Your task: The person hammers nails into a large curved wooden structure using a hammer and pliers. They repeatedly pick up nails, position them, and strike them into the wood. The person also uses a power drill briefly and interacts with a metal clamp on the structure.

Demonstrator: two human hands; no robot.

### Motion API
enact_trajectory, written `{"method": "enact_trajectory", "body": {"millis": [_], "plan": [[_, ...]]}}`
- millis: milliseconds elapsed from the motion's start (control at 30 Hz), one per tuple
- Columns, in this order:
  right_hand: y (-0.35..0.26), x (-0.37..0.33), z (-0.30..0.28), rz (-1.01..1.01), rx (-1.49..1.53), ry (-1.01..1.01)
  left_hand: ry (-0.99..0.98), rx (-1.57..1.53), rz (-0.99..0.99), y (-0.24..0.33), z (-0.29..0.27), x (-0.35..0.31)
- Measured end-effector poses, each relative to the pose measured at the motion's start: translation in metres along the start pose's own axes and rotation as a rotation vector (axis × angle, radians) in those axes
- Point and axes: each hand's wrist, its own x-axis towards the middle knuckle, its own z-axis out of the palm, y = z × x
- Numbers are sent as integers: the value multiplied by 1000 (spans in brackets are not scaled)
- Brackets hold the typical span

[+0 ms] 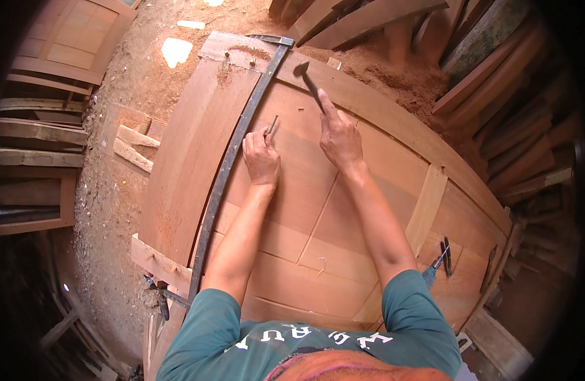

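Note:
My right hand is wrapped round the handle of a hammer, its dark head raised above the far side of a wooden panel door. My left hand pinches a thin metal nail, which slants up and away from the fingers. It looks like a large nail, though its lower part is hidden in the hand. A long dark bar clamp runs across the door, just left of my left hand. Small pegs stick up at the door's far left corner.
A blue-handled screwdriver and a dark slim tool lie on the door at the right. Near my body is a bent wire. Wooden boards lean at the far right over sawdust. Door frames are stacked at the left.

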Motion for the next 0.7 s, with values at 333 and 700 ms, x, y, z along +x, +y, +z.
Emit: {"method": "enact_trajectory", "body": {"millis": [333, 700], "plan": [[10, -3, 12, 82, -48, -85, -25, 42, 39, -4, 2, 2], [24, -22, -21, 265, 221, -29, -29, -24, 4, 23, 70, 58]]}}
